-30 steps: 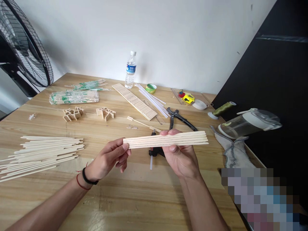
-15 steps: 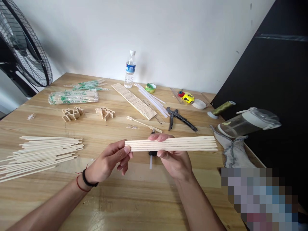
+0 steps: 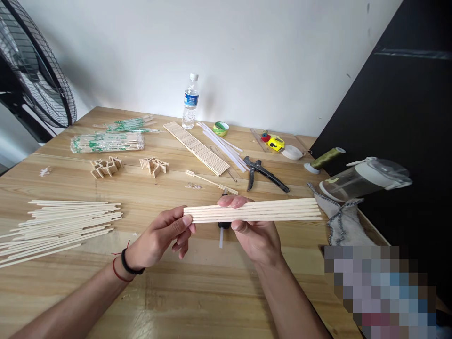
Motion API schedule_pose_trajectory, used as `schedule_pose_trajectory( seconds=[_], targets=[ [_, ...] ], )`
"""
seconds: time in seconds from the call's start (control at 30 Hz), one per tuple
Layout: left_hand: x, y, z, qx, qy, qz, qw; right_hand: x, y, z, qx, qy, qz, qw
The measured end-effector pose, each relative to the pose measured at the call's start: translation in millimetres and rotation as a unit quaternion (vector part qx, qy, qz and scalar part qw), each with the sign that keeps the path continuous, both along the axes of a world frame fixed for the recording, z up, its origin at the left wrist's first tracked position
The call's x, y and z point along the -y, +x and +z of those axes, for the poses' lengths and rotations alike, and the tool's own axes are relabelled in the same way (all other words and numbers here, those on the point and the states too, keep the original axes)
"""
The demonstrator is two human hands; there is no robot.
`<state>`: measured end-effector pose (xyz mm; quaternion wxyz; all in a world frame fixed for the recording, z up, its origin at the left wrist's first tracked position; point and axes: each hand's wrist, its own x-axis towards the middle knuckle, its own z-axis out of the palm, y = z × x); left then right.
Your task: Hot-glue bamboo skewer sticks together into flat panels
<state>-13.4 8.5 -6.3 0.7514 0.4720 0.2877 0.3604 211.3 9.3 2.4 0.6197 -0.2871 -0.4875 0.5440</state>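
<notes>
Several pale wooden chopsticks (image 3: 286,211) lie side by side as a flat row, held level above the table. My left hand (image 3: 164,230) pinches their left end between thumb and fingers. Around the middle of the row, my right hand (image 3: 256,233) grips both long edges, fingertips on the far edge and thumb on the near one. Behind the row, partly hidden, is a black tool with a translucent glue stick (image 3: 221,238) sticking out toward me. To the left, loose chopsticks (image 3: 67,223) are spread on the table.
Wrapped chopsticks (image 3: 108,142), small zigzag wooden pieces (image 3: 153,165), a slatted wooden strip (image 3: 197,148), white sticks (image 3: 226,148) and a black cutter (image 3: 266,175) lie farther back. A water bottle (image 3: 189,103) stands near the wall. At right are a clear jug (image 3: 360,181) and cloth pouch (image 3: 344,221).
The chopsticks' right end is angled very slightly differently, reaching a touch farther right. Both hands keep the same hold and nearly the same place.
</notes>
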Motion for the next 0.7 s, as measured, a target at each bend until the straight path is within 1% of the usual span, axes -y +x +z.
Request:
schedule_pose_trajectory(
  seconds=[0.13,0.33,0.53,0.7],
  targets=[
    [-0.1,-0.8,1.1,-0.007,0.000,0.004,1.000,0.5,1.3,-2.8,0.011,-0.005,0.007,1.000],
    [0.4,-0.1,-0.1,-0.022,0.001,-0.008,1.000,3.8,-0.8,-8.0,0.059,-0.028,0.050,0.997],
    [2.8,2.4,1.5,-0.021,-0.016,-0.016,1.000,3.0,-5.5,-7.7,0.032,-0.016,0.035,0.999],
    [3.3,3.7,4.3,-0.016,-0.021,-0.014,1.000,2.7,-7.6,-6.9,0.019,-0.022,0.027,0.999]
  ],
)
